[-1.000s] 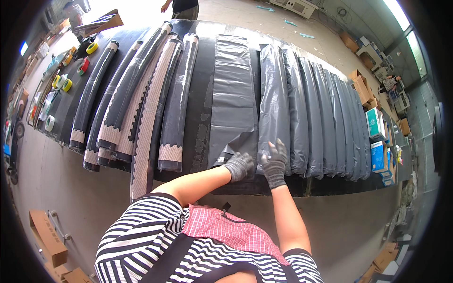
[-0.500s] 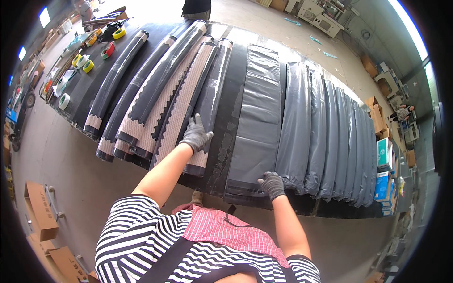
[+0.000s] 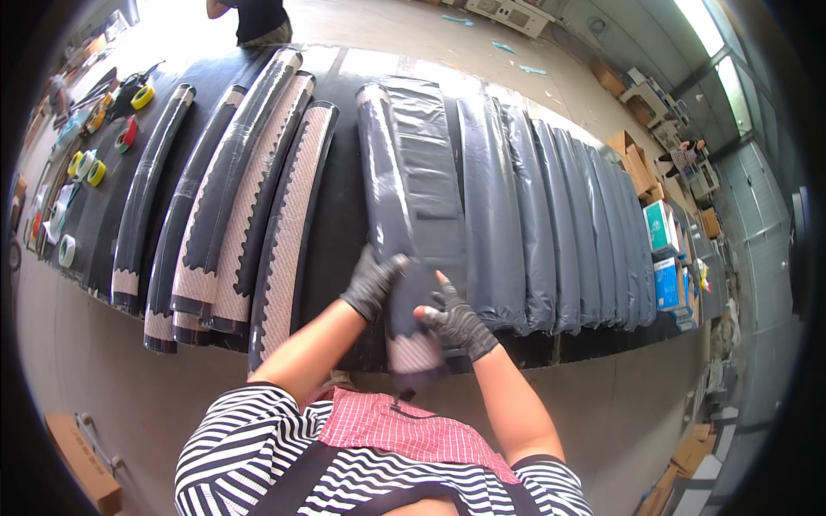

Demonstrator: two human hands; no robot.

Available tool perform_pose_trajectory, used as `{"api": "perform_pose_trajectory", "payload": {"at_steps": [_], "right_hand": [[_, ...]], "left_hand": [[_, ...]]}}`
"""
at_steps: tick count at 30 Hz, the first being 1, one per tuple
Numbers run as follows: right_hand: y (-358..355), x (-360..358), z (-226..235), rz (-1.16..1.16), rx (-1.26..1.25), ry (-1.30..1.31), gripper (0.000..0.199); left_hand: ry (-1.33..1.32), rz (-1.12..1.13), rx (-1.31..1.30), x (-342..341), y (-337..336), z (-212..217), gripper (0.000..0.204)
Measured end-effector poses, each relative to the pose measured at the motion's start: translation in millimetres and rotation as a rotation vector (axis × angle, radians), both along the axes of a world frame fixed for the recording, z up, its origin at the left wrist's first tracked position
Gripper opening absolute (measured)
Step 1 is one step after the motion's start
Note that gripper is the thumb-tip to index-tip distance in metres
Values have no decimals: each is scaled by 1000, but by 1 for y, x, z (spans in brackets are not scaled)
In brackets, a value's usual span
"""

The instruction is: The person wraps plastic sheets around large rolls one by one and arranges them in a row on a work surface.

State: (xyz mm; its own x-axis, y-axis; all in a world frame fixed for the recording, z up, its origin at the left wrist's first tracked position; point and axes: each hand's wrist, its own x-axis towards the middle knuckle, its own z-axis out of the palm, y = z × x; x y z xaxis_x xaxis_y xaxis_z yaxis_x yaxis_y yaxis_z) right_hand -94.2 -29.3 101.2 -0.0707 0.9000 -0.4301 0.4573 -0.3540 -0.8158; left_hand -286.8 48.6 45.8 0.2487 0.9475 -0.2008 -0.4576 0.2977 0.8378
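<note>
A dark roll of matting (image 3: 391,189) in shiny clear wrap, with a pinkish-beige textured band at its near end, lies partly over a flat grey plastic sleeve (image 3: 434,189). My left hand (image 3: 373,284), in a grey glove, grips the roll from its left side, thumb across the top. The roll's near end is smeared by motion. Just right of it is my right hand (image 3: 459,320), its fingers spread and the fingertips bare. It is close to the roll and holds nothing; whether it touches the roll I cannot tell.
Several similar rolls (image 3: 232,185) lie left on the dark table (image 3: 340,189). To the right is a row of grey-bagged rolls (image 3: 490,206). Tape rolls (image 3: 126,135) are at the far left, boxes (image 3: 668,284) at the right end. A person (image 3: 262,21) stands beyond the table.
My left hand has brought the roll rightward, away from the left group and onto the grey sleeve. My right hand has come off the sleeve's near edge and spread its fingers. The view has shifted right.
</note>
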Motion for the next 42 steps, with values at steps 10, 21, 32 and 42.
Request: {"api": "perform_pose_trajectory", "payload": {"at_steps": [10,21,32,42], "right_hand": [[-119,72,13,-7,-191,651,113],[-218,108,-45,-530,-525,1181,85],[-309,80,1,-374,-227,734,97],[-469,88,-38,-580,-279,486,93]], "left_hand": [[4,-483,-275,48,-47,-16,101],[1210,-730,834,35,-46,-41,54],[1519,-838,1049,53,-84,-34,31],[938,-669,427,42,-46,-95,24]]}}
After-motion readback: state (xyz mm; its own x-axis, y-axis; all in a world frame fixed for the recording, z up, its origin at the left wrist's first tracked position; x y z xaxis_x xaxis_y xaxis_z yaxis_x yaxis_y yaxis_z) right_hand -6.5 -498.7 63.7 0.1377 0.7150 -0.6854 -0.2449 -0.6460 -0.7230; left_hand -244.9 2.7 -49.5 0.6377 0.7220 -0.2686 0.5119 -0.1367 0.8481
